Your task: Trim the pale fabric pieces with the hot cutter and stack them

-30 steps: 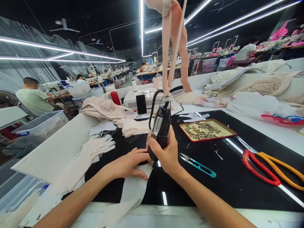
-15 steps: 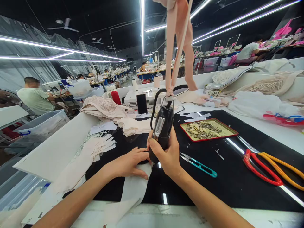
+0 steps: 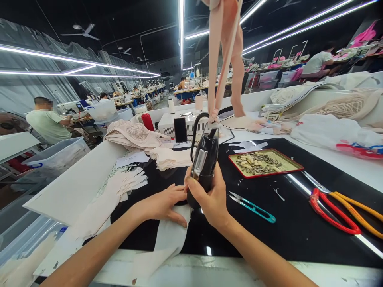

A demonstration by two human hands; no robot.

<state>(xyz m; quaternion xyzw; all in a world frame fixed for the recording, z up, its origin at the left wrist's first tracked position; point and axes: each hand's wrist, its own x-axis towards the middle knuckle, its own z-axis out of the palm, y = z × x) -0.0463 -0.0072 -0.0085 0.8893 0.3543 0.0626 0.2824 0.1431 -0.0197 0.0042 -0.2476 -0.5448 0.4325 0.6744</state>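
A black corded power tool (image 3: 206, 155) stands nearly upright, tied at its top to pale pink fabric strips (image 3: 218, 59) that come down from above. My right hand (image 3: 211, 195) wraps around its lower body. The tool's tip meets the right edge of a pale fabric piece (image 3: 171, 235) lying on the black surface; the exact contact is partly hidden. My left hand (image 3: 164, 205) lies flat on that fabric with fingers stretched out, the fingertips close beside the tool. To the right of my right hand lie teal thread snips (image 3: 255, 209).
A red-rimmed tray (image 3: 266, 162) of seeds and nuts lies on the black tabletop (image 3: 269, 243). Large scissors (image 3: 335, 211) with red and orange handles lie right. Pale fabric stacks (image 3: 173, 157), a phone (image 3: 180, 130) and a white vented box (image 3: 167, 124) stand behind. A co-worker (image 3: 49, 119) sits far left.
The view has shifted slightly, so the surroundings appear a little further right. Both hands, the tool and the fabric keep nearly the same arrangement.
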